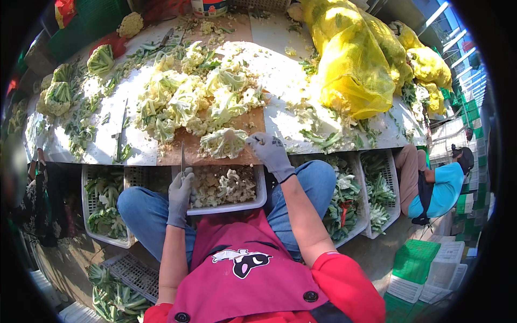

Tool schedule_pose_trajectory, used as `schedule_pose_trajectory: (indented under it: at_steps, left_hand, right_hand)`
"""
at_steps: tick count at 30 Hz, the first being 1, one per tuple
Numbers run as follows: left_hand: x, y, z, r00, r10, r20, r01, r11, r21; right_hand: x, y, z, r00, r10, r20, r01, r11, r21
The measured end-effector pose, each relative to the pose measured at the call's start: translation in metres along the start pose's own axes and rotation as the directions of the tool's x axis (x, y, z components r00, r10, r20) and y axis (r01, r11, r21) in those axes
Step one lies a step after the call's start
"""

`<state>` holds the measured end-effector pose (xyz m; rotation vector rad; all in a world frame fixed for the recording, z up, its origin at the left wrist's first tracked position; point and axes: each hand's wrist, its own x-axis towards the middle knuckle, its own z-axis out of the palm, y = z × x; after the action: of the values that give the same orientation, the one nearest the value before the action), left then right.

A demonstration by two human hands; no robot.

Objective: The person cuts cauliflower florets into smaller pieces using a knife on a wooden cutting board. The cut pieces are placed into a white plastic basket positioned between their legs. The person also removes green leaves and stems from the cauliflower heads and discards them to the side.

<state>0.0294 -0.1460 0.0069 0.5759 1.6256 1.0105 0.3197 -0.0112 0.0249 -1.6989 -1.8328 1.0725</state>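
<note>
My left hand [180, 198], in a grey glove, grips a small knife [183, 155] with its blade pointing up over the table's front edge. A large cauliflower piece [224, 143] lies on the brown board just left of my gloved right hand [270, 152]. The right hand's fingertips are bent together near its edge; whether they touch it or hold a small bit I cannot tell. Behind lies a heap of cauliflower pieces [190, 97]. Under the table edge, between my knees, a white tray [226, 209] holds cut florets [232, 187].
A yellow mesh sack [351, 76] stands at the back right. Another knife [119, 135] lies on the left. Crates of leaves [106, 238] flank my legs. Whole cauliflowers [58, 97] sit far left. A person in a blue shirt [438, 189] sits at the right.
</note>
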Motion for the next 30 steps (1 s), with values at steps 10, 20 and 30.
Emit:
schedule_pose_trajectory:
  at_steps: [10,20,30]
  left_hand:
    - [-0.012,0.008,0.008,0.996,0.060,0.072,-0.058,0.998,-0.035]
    - [-0.019,0.070,0.074,0.725,0.615,0.310,-0.689,0.639,0.342]
    - [0.012,0.080,0.016,0.949,0.312,-0.049,-0.305,0.945,0.114]
  right_hand:
    - [0.128,0.092,-0.135,0.954,0.138,-0.267,-0.290,0.655,-0.698]
    - [0.010,-0.025,-0.079,0.989,0.041,0.141,-0.092,0.920,0.381]
    - [-0.056,-0.034,0.015,0.925,-0.326,0.197,0.285,0.935,0.212]
